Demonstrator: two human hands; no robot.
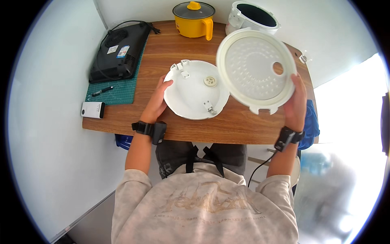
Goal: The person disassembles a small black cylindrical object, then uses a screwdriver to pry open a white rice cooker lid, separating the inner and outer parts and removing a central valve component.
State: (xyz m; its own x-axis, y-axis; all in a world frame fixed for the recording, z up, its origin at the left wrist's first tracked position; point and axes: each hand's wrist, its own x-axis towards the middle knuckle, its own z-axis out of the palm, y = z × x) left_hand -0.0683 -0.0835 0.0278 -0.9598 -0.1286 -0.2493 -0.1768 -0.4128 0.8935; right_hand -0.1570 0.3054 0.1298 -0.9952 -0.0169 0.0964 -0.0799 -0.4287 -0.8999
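Note:
With my right hand (296, 97) I grip the right edge of a round off-white inner lid (252, 73), raised and tilted above the right side of the table. It has rows of small dimples, one round hole and tabs on its near rim. My left hand (156, 99) is closed on the left rim of a white round outer lid (191, 93), thumb on top and fingers mostly hidden. That lid lies hollow side up, with hinge brackets, a latch piece and a small round vent part (210, 81) inside. The inner lid overlaps its right edge in view.
A yellow pot with a glass lid (194, 22) and a white cooker body (252, 18) stand at the back. On the left are a black appliance (120, 53), a green cutting mat (118, 95), a pen (102, 91) and a white power bank (92, 110). Blue cloth (310, 126) hangs at right.

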